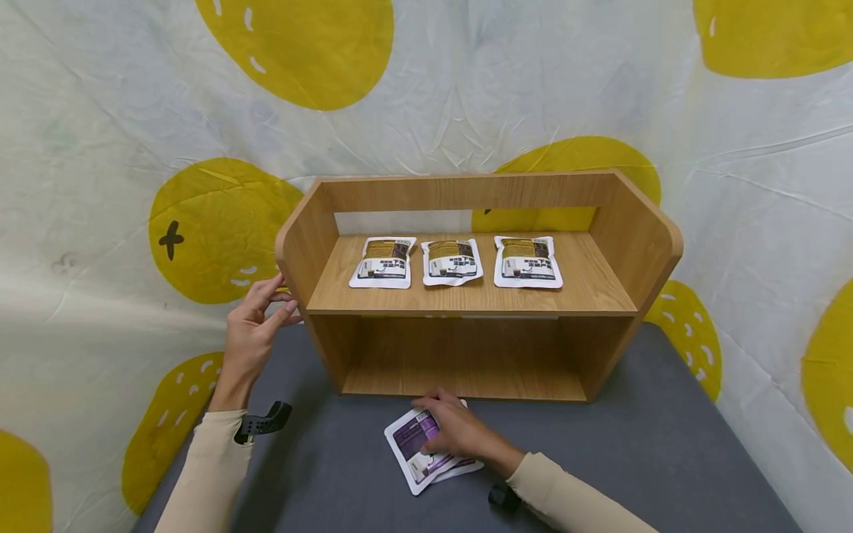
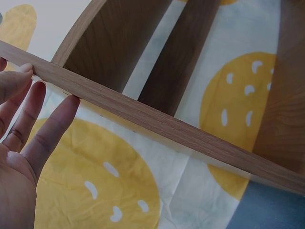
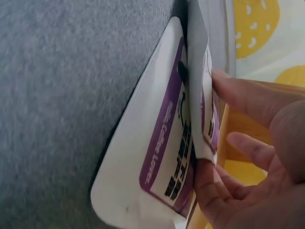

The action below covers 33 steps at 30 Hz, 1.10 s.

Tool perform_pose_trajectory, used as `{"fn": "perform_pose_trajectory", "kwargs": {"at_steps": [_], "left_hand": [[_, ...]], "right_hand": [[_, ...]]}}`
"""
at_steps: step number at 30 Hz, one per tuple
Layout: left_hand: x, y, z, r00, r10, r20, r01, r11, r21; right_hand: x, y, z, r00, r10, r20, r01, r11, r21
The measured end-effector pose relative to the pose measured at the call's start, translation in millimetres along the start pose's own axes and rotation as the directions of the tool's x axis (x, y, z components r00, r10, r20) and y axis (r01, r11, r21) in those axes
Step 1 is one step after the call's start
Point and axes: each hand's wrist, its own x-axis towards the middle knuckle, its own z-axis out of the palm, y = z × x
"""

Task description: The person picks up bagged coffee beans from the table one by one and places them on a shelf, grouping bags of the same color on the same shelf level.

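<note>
My right hand [image 1: 456, 428] pinches the upper of two purple-and-white coffee packets [image 1: 415, 444] between thumb and fingers, on the table in front of the shelf. The right wrist view shows that upper packet [image 3: 199, 81] raised at an angle off the lower packet [image 3: 157, 157], which lies on the grey surface. "Coffee Lover" is legible on the lower one. My left hand [image 1: 249, 326] touches the left side of the wooden shelf [image 1: 308, 252] with its fingertips. Seen from the left wrist, those fingers [image 2: 52, 129] are extended against the panel's edge [image 2: 143, 117].
On the upper board lie three brown-and-white packets, the left one [image 1: 383, 263], the middle one [image 1: 452, 263] and the right one [image 1: 528, 263]. Beneath it is the lower compartment [image 1: 460, 355]. The grey table [image 1: 666, 444] extends around the shelf, with a yellow-patterned cloth [image 1: 440, 89] behind.
</note>
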Motion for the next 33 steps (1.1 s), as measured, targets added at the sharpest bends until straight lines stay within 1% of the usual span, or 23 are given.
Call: {"fn": "perform_pose_trajectory", "kwargs": {"at_steps": [3,9,11,13,15,17,21,24,26,29,31,33], "left_hand": [[-0.2,0.1,-0.2,1.0,0.0,-0.001,0.0,1.0,0.004],[-0.3,-0.3,-0.1,1.0,0.002,-0.002,-0.002,1.0,-0.003],[-0.3,-0.2,-0.2,1.0,0.001,-0.002,-0.001,1.0,-0.002],[-0.5,-0.1,-0.3,1.0,0.001,-0.002,-0.001,1.0,0.002],[-0.5,0.1,-0.3,1.0,0.002,-0.002,-0.002,1.0,0.002],[-0.5,0.4,-0.2,1.0,0.003,-0.002,-0.003,1.0,0.0],[-0.4,0.6,0.1,1.0,0.004,-0.001,-0.004,1.0,-0.003],[-0.6,0.6,0.3,1.0,0.003,-0.001,-0.003,1.0,0.002],[-0.7,0.7,0.4,1.0,0.004,0.0,-0.004,1.0,0.006],[-0.7,0.3,0.2,1.0,0.008,0.0,-0.008,1.0,0.006],[-0.5,0.4,-0.1,1.0,0.013,0.0,-0.013,1.0,0.001],[-0.4,0.5,-0.3,1.0,0.017,0.0,-0.017,1.0,-0.002]], "right_hand": [[-0.2,-1.3,2.4,1.0,-0.012,0.007,0.012,1.0,0.009],[0.2,-0.5,1.9,0.998,-0.033,0.056,0.031,0.998,0.048],[0.0,-0.4,1.1,0.997,-0.056,0.062,0.052,0.997,0.058],[-0.3,-0.3,0.2,0.995,-0.078,0.068,0.072,0.994,0.086],[-0.7,0.3,-0.5,0.994,-0.085,0.074,0.075,0.99,0.118],[-0.8,0.9,-0.8,0.994,-0.077,0.082,0.063,0.986,0.157],[1.0,2.9,-0.4,0.996,-0.022,0.087,0.001,0.972,0.233],[2.4,1.7,-2.3,0.994,0.017,0.109,-0.054,0.937,0.346],[3.0,-0.1,-4.9,0.99,0.033,0.138,-0.09,0.901,0.425],[2.9,-2.7,-9.4,0.983,0.039,0.182,-0.132,0.833,0.537],[3.0,-3.2,-11.9,0.978,0.037,0.207,-0.156,0.788,0.595],[3.1,-3.2,-13.7,0.976,0.028,0.217,-0.165,0.743,0.648]]}}
